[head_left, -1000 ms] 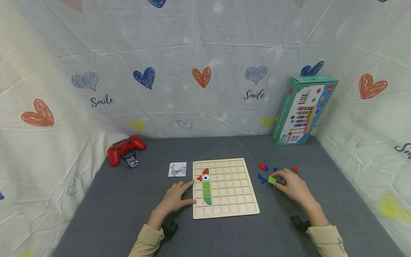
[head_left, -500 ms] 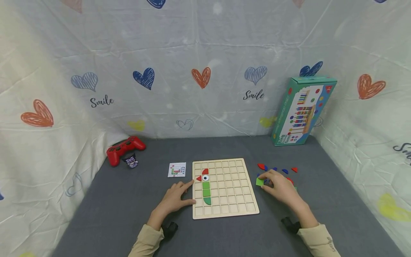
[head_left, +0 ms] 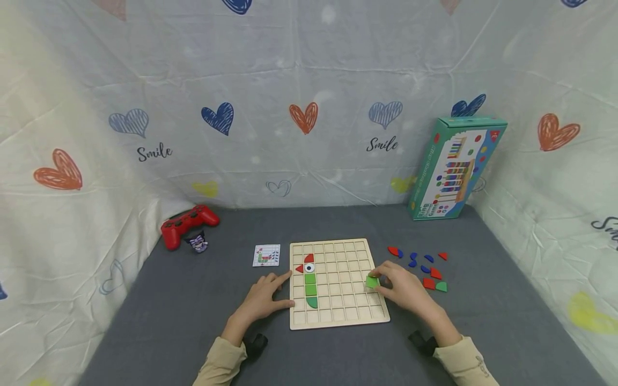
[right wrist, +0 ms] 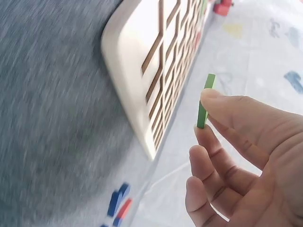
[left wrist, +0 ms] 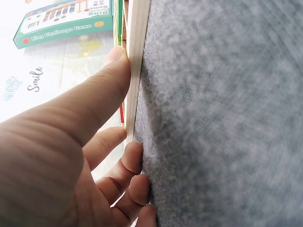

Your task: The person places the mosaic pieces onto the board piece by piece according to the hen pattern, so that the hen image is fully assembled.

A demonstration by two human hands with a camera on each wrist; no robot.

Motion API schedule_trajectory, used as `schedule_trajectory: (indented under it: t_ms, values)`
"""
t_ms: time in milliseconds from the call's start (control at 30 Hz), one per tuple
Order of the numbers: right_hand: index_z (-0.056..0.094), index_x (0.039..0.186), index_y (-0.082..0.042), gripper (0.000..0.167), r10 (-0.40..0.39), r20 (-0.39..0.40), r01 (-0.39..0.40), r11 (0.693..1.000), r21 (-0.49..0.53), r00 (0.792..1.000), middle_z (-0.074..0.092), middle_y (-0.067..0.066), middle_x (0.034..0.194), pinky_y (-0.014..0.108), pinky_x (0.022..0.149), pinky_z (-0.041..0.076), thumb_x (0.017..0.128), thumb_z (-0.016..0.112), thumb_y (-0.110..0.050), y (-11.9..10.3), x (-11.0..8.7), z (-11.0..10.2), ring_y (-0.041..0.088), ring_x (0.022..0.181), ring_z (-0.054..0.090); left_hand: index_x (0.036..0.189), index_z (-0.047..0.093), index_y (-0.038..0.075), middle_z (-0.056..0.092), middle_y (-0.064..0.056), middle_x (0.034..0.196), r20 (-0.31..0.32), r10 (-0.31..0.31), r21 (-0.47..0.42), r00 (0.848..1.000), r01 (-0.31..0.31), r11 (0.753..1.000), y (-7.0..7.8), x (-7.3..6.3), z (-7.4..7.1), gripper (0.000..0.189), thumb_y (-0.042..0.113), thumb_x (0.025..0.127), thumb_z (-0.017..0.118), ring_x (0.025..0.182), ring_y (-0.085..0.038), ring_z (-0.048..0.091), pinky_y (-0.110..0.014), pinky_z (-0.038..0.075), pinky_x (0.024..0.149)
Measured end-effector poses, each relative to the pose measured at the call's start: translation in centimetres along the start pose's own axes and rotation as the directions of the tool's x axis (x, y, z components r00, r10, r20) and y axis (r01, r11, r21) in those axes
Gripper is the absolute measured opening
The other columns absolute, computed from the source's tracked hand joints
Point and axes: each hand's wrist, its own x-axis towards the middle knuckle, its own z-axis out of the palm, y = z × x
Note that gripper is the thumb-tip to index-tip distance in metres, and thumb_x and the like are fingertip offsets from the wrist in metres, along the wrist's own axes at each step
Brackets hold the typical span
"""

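Observation:
A wooden grid board (head_left: pixel 340 323) lies on the grey table. Its left columns hold a red quarter-circle (head_left: pixel 309 258), a red triangle (head_left: pixel 300 268), a white eye tile (head_left: pixel 309 267), two green squares (head_left: pixel 310 284) and a green quarter-circle (head_left: pixel 312 302). My left hand (head_left: pixel 258 300) rests its straight thumb and forefinger against the board's left edge; in the left wrist view the other fingers bend loosely near the cloth. Between thumb and fingertips, my right hand (head_left: pixel 407 289) pinches a green square tile (head_left: pixel 371 282) over the board's right side. The right wrist view shows this tile (right wrist: pixel 206 101) edge-on.
Right of the board lie loose pieces: a red square (head_left: pixel 428 283), a green quarter-circle (head_left: pixel 441 287), and several blue and red ones. A pattern card (head_left: pixel 266 255) lies behind left. Farther back are a red game controller (head_left: pixel 188 222), a small figure (head_left: pixel 198 242) and a green box (head_left: pixel 456 171).
My right hand has carried the green square tile leftward from the loose pieces to over the board's right side, uncovering those pieces. My left hand has stayed at the board's edge.

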Motion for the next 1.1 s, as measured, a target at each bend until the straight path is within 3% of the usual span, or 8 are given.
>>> schedule_trajectory:
  t_ms: [367,933,1100]
  values:
    - [0.069,0.097,-0.016,0.023,-0.095,0.022,0.095,0.995,-0.011,0.995,0.06,-0.005,0.093,0.022,0.059,0.042,0.075,0.076,-0.014,-1.9,0.8,1.8,0.012,0.075,0.056,0.14,0.044,0.018,0.042,0.002,0.084,-0.009,0.004,0.01,1.0,-0.004,1.0,-0.2,0.1,0.0,0.077,0.048,0.074,0.072,0.07,-0.013,0.031,-0.03,0.026,0.064]
    - [0.069,0.097,-0.02,0.022,-0.135,0.079,0.135,0.991,0.001,0.988,0.059,-0.008,0.091,0.023,0.062,0.042,0.076,0.075,-0.021,-4.4,1.8,3.8,0.004,0.071,0.05,0.14,0.044,0.018,0.042,0.002,0.084,-0.019,0.018,0.015,1.0,-0.018,1.0,-0.4,0.1,0.2,0.077,0.048,0.074,0.072,0.07,-0.013,0.031,-0.029,0.026,0.064]
    - [0.069,0.098,-0.018,0.022,-0.162,0.101,0.162,0.987,0.007,0.982,0.06,-0.007,0.094,0.025,0.065,0.043,0.077,0.074,-0.02,-5.2,2.0,4.2,0.008,0.075,0.054,0.14,0.044,0.018,0.042,0.002,0.084,-0.017,0.018,0.007,1.0,-0.018,1.0,-0.3,0.1,0.1,0.077,0.048,0.074,0.072,0.07,-0.013,0.031,-0.03,0.026,0.064]
